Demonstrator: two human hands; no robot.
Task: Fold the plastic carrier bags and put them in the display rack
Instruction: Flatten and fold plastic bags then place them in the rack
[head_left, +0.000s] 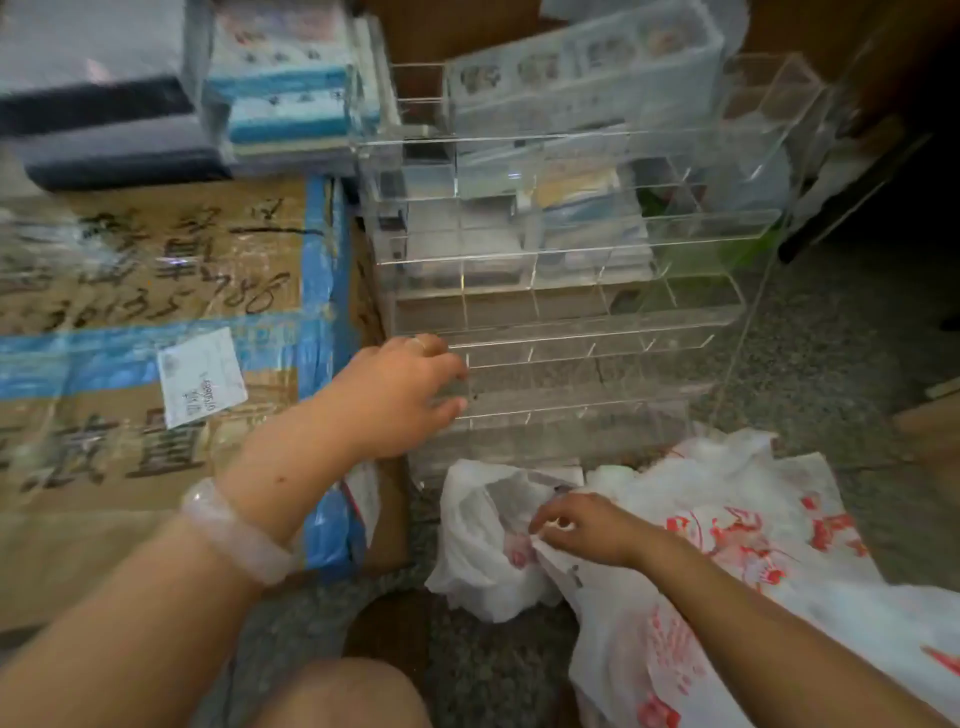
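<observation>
The left hand (402, 387) reaches forward and to the right from a bare forearm with a clear bangle (236, 530) at the wrist. Its fingers are spread and nearly straight, the tips laid against the left front edge of the clear display rack (566, 322), on a lower tier; it grips nothing that can be seen. A ring shows on one finger.

The right hand (584, 527) lies lower and nearer, palm down, its fingers curled and pinching a bunch of thin white plastic at the mouth of a crumpled carrier bag (488, 551). That bag sits on the speckled floor (831, 364) just in front of the rack's base. More carrier bags (753, 525), white with red print, spread loosely to the right and pass under the right forearm toward the lower edge of the view.

The rack rises in stepped tiers, each split into small compartments. The lower front tiers look empty; the upper back ones hold blurred packets that cannot be made out.

On the left, a taped cardboard box (156, 312) with handwriting and a white label presses close to the rack's left side, leaving only a narrow gap. Stacked packages (280, 88) sit behind the box. Open floor lies to the right of the rack and between the bags and the person's knee (337, 696).
</observation>
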